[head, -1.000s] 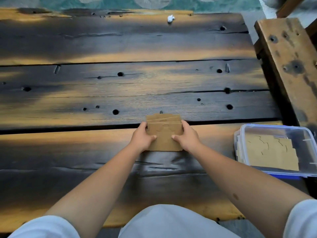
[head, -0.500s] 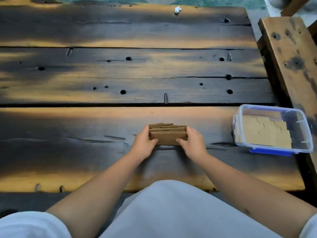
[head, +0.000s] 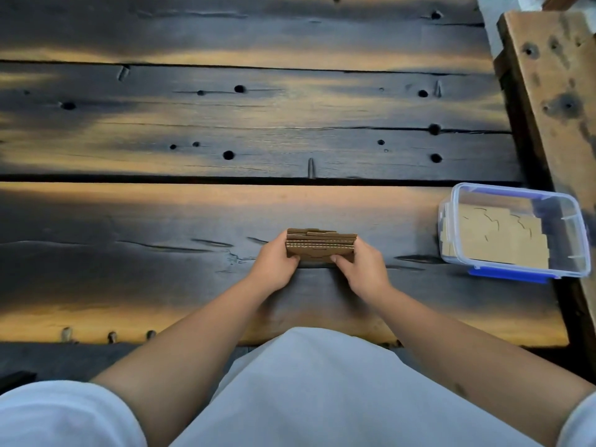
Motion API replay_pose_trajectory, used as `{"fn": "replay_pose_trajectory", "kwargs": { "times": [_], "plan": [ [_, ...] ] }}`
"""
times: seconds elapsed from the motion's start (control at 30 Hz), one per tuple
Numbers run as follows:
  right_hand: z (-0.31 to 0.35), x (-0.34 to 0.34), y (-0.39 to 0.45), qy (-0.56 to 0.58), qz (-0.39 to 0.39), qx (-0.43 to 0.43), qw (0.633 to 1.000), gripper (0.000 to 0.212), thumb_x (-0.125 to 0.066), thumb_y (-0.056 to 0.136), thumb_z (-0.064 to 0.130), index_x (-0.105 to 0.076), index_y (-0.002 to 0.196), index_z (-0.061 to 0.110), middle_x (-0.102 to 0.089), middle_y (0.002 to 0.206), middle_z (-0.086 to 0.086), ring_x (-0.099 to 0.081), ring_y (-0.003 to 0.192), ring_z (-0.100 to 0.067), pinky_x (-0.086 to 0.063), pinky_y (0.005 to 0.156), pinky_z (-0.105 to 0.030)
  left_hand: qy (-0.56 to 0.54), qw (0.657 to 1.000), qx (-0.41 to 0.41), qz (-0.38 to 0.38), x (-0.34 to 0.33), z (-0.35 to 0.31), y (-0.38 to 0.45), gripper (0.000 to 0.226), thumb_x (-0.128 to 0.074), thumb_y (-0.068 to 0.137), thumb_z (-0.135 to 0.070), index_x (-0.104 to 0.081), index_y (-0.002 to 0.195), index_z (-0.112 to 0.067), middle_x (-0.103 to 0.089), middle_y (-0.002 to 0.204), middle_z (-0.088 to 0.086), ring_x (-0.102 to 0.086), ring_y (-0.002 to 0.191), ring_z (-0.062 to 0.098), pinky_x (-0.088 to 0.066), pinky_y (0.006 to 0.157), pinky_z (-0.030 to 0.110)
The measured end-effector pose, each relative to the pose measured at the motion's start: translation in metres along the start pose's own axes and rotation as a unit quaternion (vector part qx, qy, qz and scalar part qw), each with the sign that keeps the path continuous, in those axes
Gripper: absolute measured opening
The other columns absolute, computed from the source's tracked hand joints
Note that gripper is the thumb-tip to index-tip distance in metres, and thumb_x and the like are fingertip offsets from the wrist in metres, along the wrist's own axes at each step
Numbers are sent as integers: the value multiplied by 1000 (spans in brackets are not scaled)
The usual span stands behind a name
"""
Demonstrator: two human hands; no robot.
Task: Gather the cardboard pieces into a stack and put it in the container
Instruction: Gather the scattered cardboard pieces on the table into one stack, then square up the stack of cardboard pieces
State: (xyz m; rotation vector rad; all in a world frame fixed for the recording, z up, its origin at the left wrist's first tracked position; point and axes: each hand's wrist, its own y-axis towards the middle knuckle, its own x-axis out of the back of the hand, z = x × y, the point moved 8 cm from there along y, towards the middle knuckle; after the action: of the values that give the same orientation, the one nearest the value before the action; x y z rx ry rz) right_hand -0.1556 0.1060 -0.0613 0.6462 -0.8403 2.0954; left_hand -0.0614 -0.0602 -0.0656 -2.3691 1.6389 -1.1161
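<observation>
A stack of brown cardboard pieces (head: 320, 246) stands on edge on the dark wooden table (head: 161, 221), its corrugated edges facing up. My left hand (head: 276, 264) grips the stack's left end and my right hand (head: 361, 267) grips its right end, thumbs on the near face. At the right sits a clear plastic container (head: 574, 221) with a blue clasp. More cardboard pieces (head: 496, 240) lie flat inside it.
A rough wooden beam (head: 554, 85) runs along the right edge, just behind the container. The tabletop planks have holes, gaps and a few nail heads near the front edge (head: 109, 336). My white-clothed lap fills the bottom of the view.
The stack was tipped from lying flat to standing on edge and squared between both hands. It came closer to the table's front edge as the view shifted.
</observation>
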Motion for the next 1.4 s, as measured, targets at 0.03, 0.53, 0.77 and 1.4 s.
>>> {"fn": "replay_pose_trajectory", "kwargs": {
  "times": [0.03, 0.53, 0.77, 1.4],
  "plan": [
    [-1, -1, 0, -9, 4, 0, 1000, 22, -68, 87, 30, -57, 104, 22, -70, 107, -3, -62, 100, -25, -46, 78, -30, -2, 1000, 2, 4, -1, 0, 0, 43, -61, 83, -3, -58, 120, -25, -67, 118, -1, -58, 111, 18, -35, 84, 13],
    [-6, -3, 7, -77, 66, 62, 993, 22, -62, 91, 32, -53, 109, 22, -68, 107, -5, -62, 98, -29, -41, 69, -32, 29, 999, -11, 24, -1, 5, 6, 36, -66, 84, -6, -65, 116, -20, -70, 113, -1, -61, 108, 17, -38, 84, 15],
    [-1, -5, 5, -71, 100, 53, 991, 42, -69, 85, 34, -54, 122, 22, -64, 118, 1, -59, 108, -21, -48, 85, -32, 18, 999, -26, 17, 7, 5, -2, 34, -66, 84, -6, -65, 114, -20, -70, 110, -2, -61, 104, 15, -39, 81, 15],
    [43, 86, -3, 19, -3, 136, 991, 2, -61, 93, 17, -60, 94, 15, -60, 72, 6, -50, 58, 1, -35, 58, -12, 27, 998, -31, 41, 3, 5, 1, 37, -62, 88, -6, -61, 121, -23, -69, 113, 0, -59, 107, 20, -39, 82, 20]
  ]
}}
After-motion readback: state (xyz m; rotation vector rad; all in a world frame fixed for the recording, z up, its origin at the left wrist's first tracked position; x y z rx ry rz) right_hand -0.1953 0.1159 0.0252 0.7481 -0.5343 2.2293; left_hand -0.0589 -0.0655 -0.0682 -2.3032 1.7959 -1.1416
